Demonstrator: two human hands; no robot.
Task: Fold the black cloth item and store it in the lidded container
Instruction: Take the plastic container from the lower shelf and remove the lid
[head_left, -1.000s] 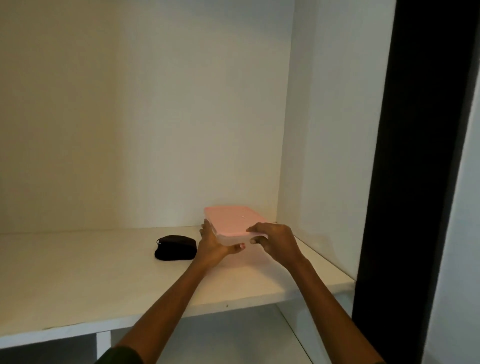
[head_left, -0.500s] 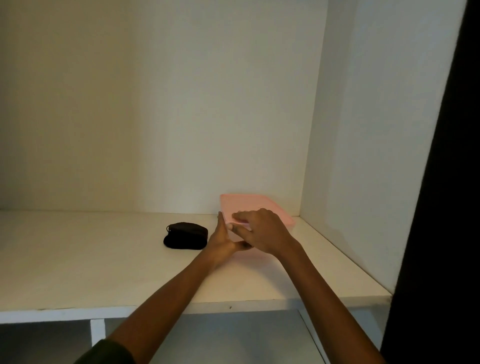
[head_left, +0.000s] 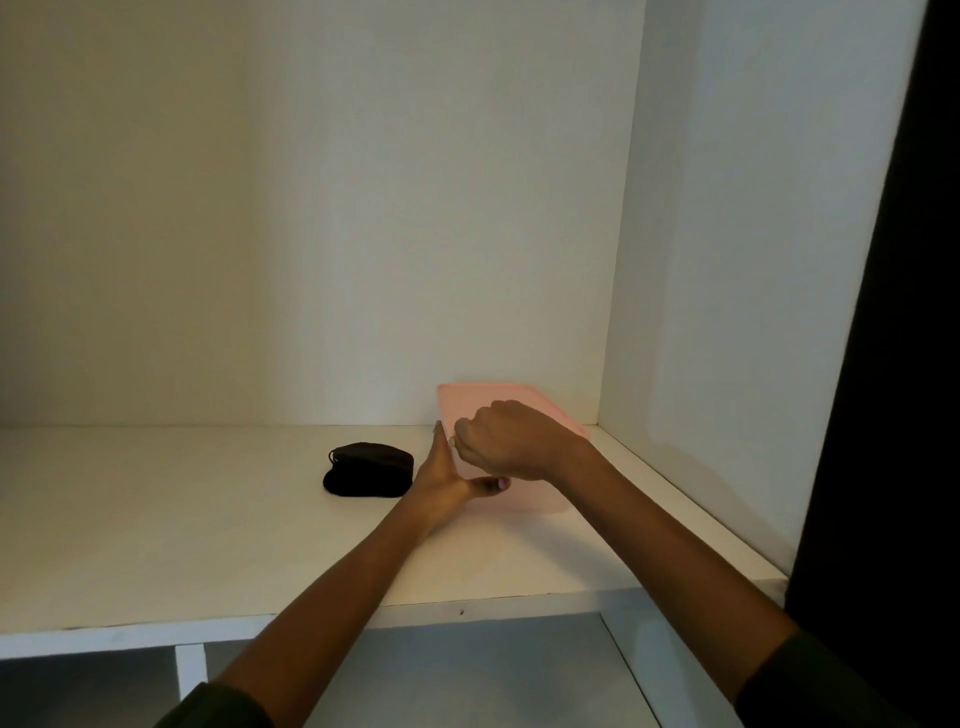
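Lifted since the earlier frame, the pink lid (head_left: 498, 402) now tilts up at its near edge, right hand (head_left: 511, 441) curled around that edge, its grip hidden behind the knuckles. Left hand (head_left: 447, 475), fingers spread flat, braces the pale container (head_left: 524, 499) at lower centre of a white shelf (head_left: 208, 545). Black cloth item (head_left: 369, 469) lies just left, the hands blocking none of it.

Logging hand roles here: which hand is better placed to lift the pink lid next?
The right hand, probably: it is curled over the pink lid's near edge, while the left hand lies flat against the container's left side, steadying it.
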